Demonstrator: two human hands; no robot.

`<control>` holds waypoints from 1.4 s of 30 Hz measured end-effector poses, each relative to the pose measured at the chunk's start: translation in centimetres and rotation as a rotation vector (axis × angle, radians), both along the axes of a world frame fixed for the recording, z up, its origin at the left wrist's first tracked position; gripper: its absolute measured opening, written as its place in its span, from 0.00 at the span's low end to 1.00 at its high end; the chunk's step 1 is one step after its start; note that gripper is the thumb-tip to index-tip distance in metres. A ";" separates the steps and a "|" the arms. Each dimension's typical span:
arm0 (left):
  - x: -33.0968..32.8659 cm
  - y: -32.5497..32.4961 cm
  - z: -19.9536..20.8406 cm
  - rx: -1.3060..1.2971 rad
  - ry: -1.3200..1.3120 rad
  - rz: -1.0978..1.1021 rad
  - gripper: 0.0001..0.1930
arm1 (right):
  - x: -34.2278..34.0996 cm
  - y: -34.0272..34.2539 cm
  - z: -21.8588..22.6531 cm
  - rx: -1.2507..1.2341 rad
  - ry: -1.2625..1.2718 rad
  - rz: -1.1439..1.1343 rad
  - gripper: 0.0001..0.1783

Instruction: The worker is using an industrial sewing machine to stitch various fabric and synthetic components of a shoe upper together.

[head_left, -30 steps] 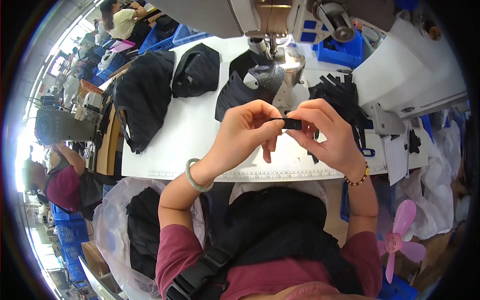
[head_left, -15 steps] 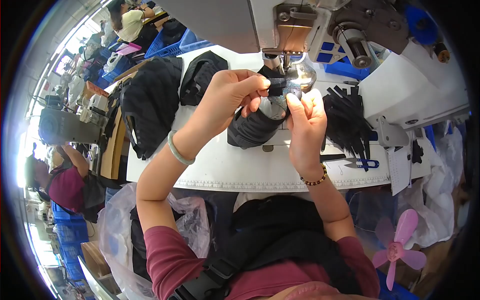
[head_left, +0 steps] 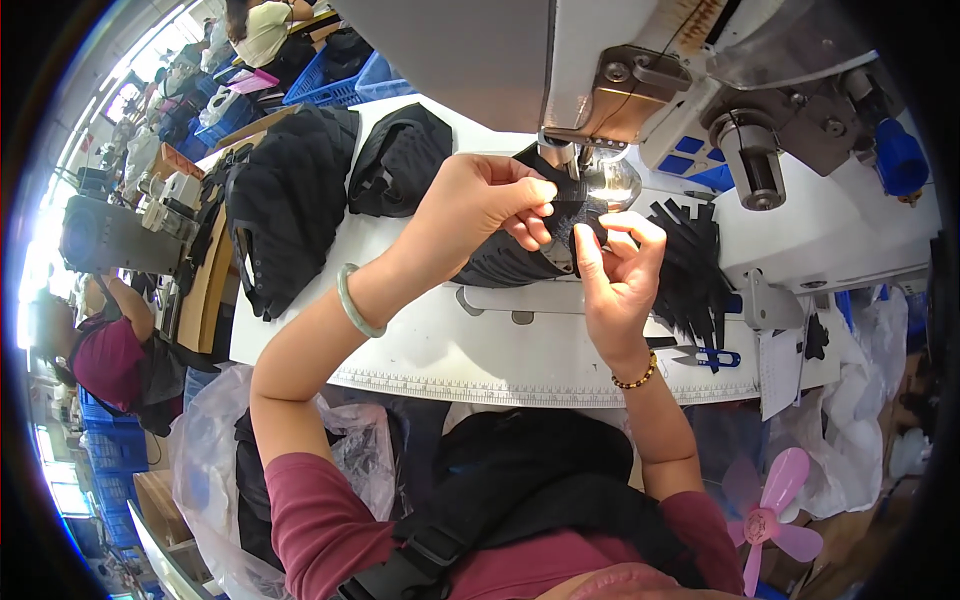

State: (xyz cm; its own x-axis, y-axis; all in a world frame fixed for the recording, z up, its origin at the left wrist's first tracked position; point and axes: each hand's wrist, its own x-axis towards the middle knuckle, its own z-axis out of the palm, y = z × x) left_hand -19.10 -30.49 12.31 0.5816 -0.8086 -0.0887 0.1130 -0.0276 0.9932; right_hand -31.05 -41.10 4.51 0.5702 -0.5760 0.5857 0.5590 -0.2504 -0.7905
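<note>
At the sewing machine [head_left: 590,110], my left hand [head_left: 505,205] pinches a short black strap [head_left: 571,190] between thumb and fingertips, beside the machine's presser foot. My right hand [head_left: 620,265] has its thumb and forefinger closed at the right edge of the same black work, and its other fingers are loosely curled. Under both hands lies a black fabric bag [head_left: 515,262], partly covered by my left hand. The exact grip of the right fingertips is hard to make out against the dark cloth.
Black fabric pieces [head_left: 290,205] and a folded black bag [head_left: 400,160] lie left on the white table [head_left: 470,355]. Cut black straps [head_left: 690,265] are piled right, near blue-handled thread snips [head_left: 715,357]. A pink fan [head_left: 765,520] stands lower right. Other people work at left.
The view has shifted, so the machine appears larger and farther right. A shiny greyish patch between my hands has given way to black material. My right fingers have spread slightly.
</note>
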 end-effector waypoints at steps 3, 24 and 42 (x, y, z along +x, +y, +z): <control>-0.3 -0.3 0.1 -0.011 -0.016 0.004 0.09 | 0.1 -0.8 -0.5 -0.231 -0.008 -0.142 0.18; 0.7 -0.4 0.4 0.021 -0.055 -0.060 0.08 | 0.4 -0.8 -0.5 -0.512 0.004 -0.349 0.20; 1.7 -1.2 1.7 0.107 0.080 -0.176 0.08 | -1.6 -0.1 3.4 -0.786 0.297 -0.416 0.17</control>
State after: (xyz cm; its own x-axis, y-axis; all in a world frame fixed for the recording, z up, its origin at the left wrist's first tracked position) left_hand -17.38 -31.65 13.96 0.4197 -0.8806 -0.2199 0.1758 -0.1587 0.9715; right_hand -32.68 -41.17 7.89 0.5964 -0.2678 0.7567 0.1068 -0.9078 -0.4055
